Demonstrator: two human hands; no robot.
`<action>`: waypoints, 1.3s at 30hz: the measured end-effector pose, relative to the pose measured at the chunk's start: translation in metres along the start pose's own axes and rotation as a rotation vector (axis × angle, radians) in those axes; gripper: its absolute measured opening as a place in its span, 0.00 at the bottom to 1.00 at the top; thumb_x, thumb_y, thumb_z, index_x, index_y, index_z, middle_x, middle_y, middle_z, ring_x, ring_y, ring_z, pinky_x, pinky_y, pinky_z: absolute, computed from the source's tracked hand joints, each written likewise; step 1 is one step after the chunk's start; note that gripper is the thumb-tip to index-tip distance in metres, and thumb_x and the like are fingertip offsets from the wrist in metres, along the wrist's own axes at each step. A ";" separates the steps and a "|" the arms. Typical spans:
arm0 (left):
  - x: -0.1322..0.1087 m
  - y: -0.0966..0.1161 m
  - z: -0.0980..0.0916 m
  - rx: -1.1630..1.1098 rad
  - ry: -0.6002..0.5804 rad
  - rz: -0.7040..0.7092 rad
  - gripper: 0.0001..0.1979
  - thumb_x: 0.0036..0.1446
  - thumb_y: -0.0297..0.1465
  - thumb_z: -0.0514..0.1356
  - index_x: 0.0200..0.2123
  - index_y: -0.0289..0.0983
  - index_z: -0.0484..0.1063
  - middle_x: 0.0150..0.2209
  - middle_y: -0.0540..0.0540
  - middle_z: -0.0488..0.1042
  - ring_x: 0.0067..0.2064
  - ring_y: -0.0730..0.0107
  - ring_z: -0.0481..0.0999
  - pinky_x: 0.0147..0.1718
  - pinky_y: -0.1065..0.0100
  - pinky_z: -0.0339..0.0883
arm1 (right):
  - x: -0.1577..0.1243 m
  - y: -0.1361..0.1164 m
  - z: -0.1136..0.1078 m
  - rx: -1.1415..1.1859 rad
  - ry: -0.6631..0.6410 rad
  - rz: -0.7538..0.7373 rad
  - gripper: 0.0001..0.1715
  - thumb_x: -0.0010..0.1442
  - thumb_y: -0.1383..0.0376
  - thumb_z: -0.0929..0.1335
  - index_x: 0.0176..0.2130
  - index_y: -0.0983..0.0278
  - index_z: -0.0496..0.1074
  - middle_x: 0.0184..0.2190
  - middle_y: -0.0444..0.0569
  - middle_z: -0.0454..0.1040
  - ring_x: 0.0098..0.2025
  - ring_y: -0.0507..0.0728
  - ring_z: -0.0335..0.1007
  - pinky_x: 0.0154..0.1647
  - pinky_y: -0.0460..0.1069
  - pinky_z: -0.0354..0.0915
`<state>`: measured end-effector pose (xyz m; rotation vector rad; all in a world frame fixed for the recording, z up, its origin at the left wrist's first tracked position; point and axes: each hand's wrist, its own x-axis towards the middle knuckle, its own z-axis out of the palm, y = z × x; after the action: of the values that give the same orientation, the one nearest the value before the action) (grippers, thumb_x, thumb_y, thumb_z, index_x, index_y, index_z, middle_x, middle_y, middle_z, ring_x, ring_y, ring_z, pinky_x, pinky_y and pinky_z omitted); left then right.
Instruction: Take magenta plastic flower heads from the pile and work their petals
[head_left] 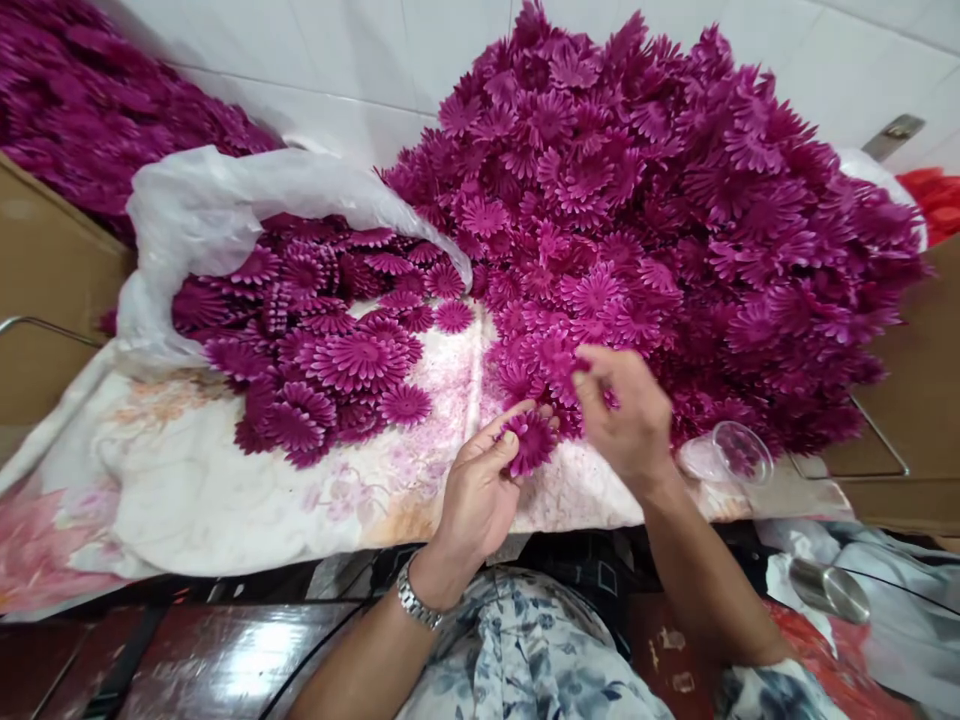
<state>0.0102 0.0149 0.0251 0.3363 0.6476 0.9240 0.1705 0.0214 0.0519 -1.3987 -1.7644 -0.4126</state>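
Observation:
Between the thumb and fingers of my left hand (pixel 480 490) is a magenta artificial flower head (pixel 532 445), its petals facing up. My right hand (pixel 628 415) is just to the right and a little farther away, in front of the big heap of loose petal layers (pixel 660 210). Its thumb and index finger are drawn together in a pinch; against the same-coloured heap I cannot make out what is between them. To the left, thicker layered flower heads (pixel 364 360) spill out of a white plastic bag (pixel 202 200) onto the patterned cloth (pixel 195 480).
A clear plastic cup (pixel 739 452) lies on its side at the heap's front right edge. Cardboard boxes (pixel 52 260) stand at both sides, and more magenta petals (pixel 97 90) pile up at the far left. A white tiled wall (pixel 337 50) closes off the back.

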 end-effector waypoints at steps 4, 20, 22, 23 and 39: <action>0.004 0.003 0.000 -0.033 0.023 0.005 0.12 0.54 0.24 0.57 0.43 0.34 0.74 0.44 0.38 0.78 0.48 0.59 0.76 0.49 0.57 0.68 | 0.017 0.032 -0.015 -0.301 0.031 0.136 0.13 0.59 0.64 0.65 0.45 0.64 0.69 0.30 0.48 0.68 0.34 0.56 0.64 0.39 0.53 0.65; 0.000 0.002 -0.013 0.150 0.090 -0.050 0.12 0.48 0.25 0.59 0.37 0.31 0.76 0.34 0.37 0.80 0.38 0.58 0.80 0.42 0.61 0.73 | -0.085 0.058 -0.145 -0.579 -0.538 0.220 0.18 0.59 0.52 0.65 0.44 0.60 0.73 0.37 0.47 0.77 0.38 0.58 0.64 0.41 0.53 0.52; 0.000 -0.001 -0.010 0.164 0.117 -0.064 0.11 0.47 0.25 0.60 0.37 0.31 0.76 0.33 0.37 0.80 0.37 0.58 0.80 0.41 0.61 0.74 | -0.084 0.057 -0.143 -0.548 -0.588 0.213 0.20 0.59 0.51 0.64 0.44 0.61 0.73 0.39 0.48 0.77 0.39 0.58 0.63 0.42 0.54 0.51; 0.000 -0.002 -0.009 0.173 0.131 -0.069 0.11 0.47 0.25 0.60 0.36 0.31 0.76 0.33 0.37 0.80 0.37 0.59 0.80 0.41 0.62 0.74 | -0.083 0.057 -0.142 -0.535 -0.617 0.212 0.22 0.59 0.50 0.64 0.43 0.62 0.73 0.39 0.49 0.77 0.39 0.58 0.63 0.43 0.54 0.50; -0.007 -0.007 -0.008 0.161 0.154 -0.045 0.12 0.47 0.26 0.60 0.37 0.31 0.75 0.33 0.38 0.80 0.37 0.60 0.80 0.41 0.60 0.73 | -0.079 0.056 -0.156 -0.497 -0.369 0.192 0.12 0.57 0.55 0.68 0.37 0.60 0.71 0.32 0.47 0.76 0.36 0.58 0.68 0.43 0.55 0.57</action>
<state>0.0062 0.0048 0.0176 0.3946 0.8705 0.8618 0.2868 -0.1189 0.0727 -2.0882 -1.8666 -0.5388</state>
